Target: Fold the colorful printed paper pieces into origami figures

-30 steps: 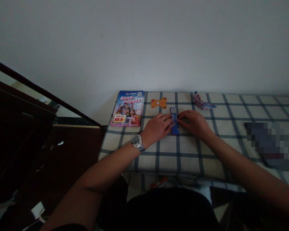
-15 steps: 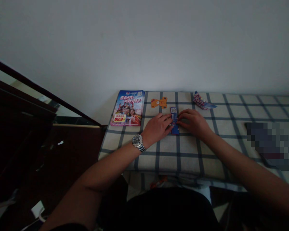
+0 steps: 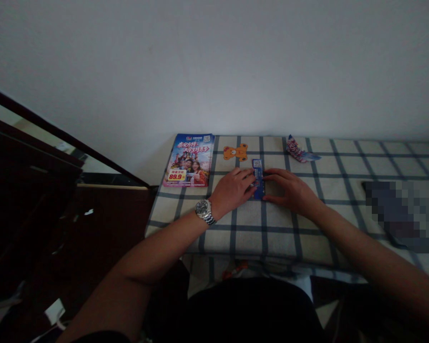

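Observation:
A narrow blue folded paper strip (image 3: 258, 177) lies on the checked tablecloth (image 3: 271, 224). My left hand (image 3: 232, 189), with a metal watch on its wrist, rests on the cloth and its fingertips press the strip's left edge. My right hand (image 3: 289, 190) lies flatter, fingers stretched toward the strip's right edge and touching it. Both hands hold the strip down on the table. The lower part of the strip is partly hidden by my fingers.
A colourful flyer (image 3: 190, 159) lies at the table's back left corner. An orange bear-shaped cutout (image 3: 236, 153) sits behind the strip, and a folded printed paper piece (image 3: 299, 151) lies at the back. A blurred dark patch (image 3: 402, 212) covers the right. Dark wooden furniture (image 3: 39, 209) stands left.
My right hand has slid a little nearer to me along the strip's right edge and flattened out. My left hand has hardly moved.

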A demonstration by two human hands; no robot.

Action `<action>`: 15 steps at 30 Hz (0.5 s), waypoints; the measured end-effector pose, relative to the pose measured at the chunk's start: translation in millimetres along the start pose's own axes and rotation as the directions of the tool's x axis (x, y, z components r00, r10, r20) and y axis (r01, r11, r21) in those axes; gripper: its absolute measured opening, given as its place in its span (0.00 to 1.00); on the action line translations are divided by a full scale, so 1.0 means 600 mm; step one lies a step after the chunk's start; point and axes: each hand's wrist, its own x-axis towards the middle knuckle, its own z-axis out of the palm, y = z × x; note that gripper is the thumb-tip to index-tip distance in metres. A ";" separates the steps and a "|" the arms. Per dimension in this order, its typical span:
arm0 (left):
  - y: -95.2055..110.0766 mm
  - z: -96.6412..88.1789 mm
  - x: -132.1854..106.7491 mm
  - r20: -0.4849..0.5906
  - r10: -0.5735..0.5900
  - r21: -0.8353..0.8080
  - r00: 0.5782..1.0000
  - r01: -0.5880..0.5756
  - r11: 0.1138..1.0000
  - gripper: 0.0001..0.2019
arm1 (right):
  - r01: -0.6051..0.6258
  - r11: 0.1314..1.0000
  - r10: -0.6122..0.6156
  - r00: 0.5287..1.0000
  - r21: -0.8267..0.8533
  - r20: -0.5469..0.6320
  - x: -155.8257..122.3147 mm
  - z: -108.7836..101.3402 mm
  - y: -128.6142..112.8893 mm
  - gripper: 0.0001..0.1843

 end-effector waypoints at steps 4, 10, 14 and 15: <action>-0.001 0.001 0.000 0.006 0.003 0.001 1.000 -0.003 1.000 0.14 | 0.004 0.999 -0.004 1.000 0.046 0.008 -0.001 -0.004 0.003 0.26; -0.003 0.006 -0.002 -0.005 0.001 -0.005 1.000 -0.001 1.000 0.14 | -0.035 0.992 0.037 0.999 0.122 -0.019 0.013 -0.006 0.013 0.12; -0.003 0.007 -0.002 -0.006 0.007 0.000 1.000 -0.007 1.000 0.14 | -0.073 0.995 0.080 0.991 0.067 -0.109 0.035 0.005 0.018 0.04; -0.003 0.006 -0.002 -0.004 0.007 0.002 1.000 -0.007 1.000 0.14 | -0.083 0.995 0.089 0.989 0.051 -0.117 0.040 0.008 0.018 0.04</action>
